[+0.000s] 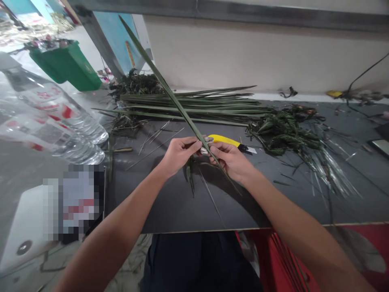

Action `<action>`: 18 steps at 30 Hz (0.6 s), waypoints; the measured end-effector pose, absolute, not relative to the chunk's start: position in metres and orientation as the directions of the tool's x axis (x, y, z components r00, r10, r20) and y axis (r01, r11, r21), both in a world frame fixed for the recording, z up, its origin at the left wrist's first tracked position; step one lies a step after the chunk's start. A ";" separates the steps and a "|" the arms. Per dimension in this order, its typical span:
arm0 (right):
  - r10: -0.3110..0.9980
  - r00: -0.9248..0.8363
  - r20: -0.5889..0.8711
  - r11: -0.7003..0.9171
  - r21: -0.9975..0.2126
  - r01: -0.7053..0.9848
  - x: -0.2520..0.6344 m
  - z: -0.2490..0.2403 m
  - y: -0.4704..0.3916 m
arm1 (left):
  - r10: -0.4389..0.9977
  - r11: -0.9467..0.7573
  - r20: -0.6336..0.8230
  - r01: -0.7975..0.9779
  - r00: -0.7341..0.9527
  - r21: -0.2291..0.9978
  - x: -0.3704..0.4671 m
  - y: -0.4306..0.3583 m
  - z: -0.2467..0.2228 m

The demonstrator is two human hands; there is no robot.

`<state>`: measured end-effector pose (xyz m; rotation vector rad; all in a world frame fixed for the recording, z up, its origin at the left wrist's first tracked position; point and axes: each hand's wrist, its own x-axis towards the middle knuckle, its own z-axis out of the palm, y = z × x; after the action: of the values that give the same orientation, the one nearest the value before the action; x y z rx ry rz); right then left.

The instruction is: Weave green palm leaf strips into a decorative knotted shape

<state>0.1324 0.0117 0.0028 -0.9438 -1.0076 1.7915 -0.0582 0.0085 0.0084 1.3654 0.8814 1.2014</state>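
My left hand (179, 154) and my right hand (229, 160) both pinch one long green palm leaf (164, 87) above the dark table (170, 202). The leaf runs from the upper left, past my fingers, down to the lower right. My right hand also grips a yellow utility knife (223, 140), its tip pointing right. A thin leaf strip (191, 176) hangs below my left fingers.
A pile of long green leaves (197, 106) lies at the back of the table, with woven leaf pieces (284, 132) to the right. Clear plastic water bottles (54, 121) lie at the left, a green bin (68, 65) behind them. A red mat (282, 259) is below the table edge.
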 end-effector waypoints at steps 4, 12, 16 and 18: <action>0.920 -0.349 -0.181 -0.272 -0.933 -0.234 0.133 0.000 0.013 | 0.975 -0.112 0.130 -0.112 0.178 0.987 -0.055 0.006 0.010; 0.977 -0.213 0.029 0.037 -0.999 0.038 0.125 -0.003 0.007 | 0.999 -0.014 0.016 -0.062 0.030 0.998 -0.048 0.003 0.013; 0.978 -0.197 0.071 0.083 -0.995 0.055 0.121 -0.002 0.001 | 0.999 0.031 -0.033 -0.086 -0.015 0.996 -0.047 0.002 0.016; 0.976 -0.205 0.080 0.093 -0.994 0.055 0.119 -0.002 -0.002 | 0.998 0.064 -0.064 -0.100 0.008 0.993 -0.047 0.001 0.018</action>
<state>0.1191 -0.0021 -0.0017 -1.0879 -1.4463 1.2593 -0.0472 0.0008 0.0185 1.0910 1.1612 1.2045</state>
